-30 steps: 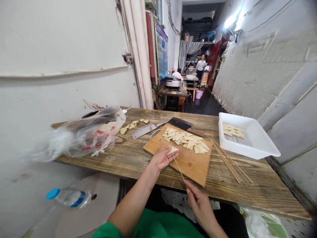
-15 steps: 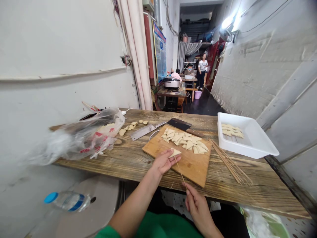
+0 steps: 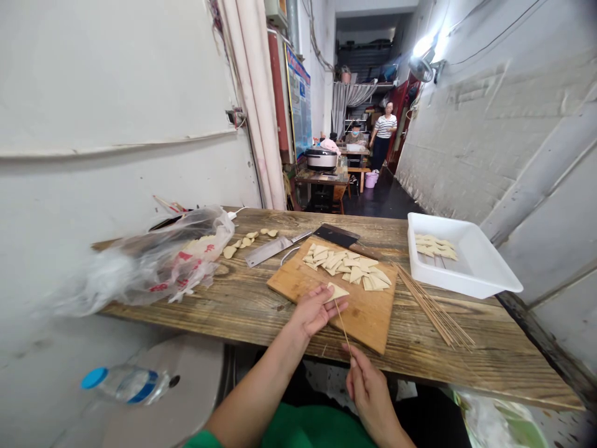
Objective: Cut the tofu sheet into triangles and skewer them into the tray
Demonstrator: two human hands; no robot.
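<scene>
My left hand (image 3: 313,311) pinches a pale triangular tofu piece (image 3: 336,291) over the near part of a wooden cutting board (image 3: 368,314). My right hand (image 3: 368,389), closed near the table's front edge, grips the lower end of a thin bamboo skewer (image 3: 342,325) whose tip is pushed into that piece. Further back on the board lies a heap of several more tofu triangles (image 3: 347,266). A loose bundle of skewers (image 3: 431,305) rests on the table to the right of the board.
A white plastic tray (image 3: 485,264) at the right holds a few tofu pieces. A cleaver (image 3: 340,236) and a flat blade (image 3: 270,249) lie behind the board. A crumpled plastic bag (image 3: 158,258) sits at the left. A water bottle (image 3: 124,382) lies below. Two people stand far down the corridor.
Both hands have closed toward each other: the tofu piece slid a little to the right and down the skewer, so less bare stick shows between the hands. The view shifted slightly.
</scene>
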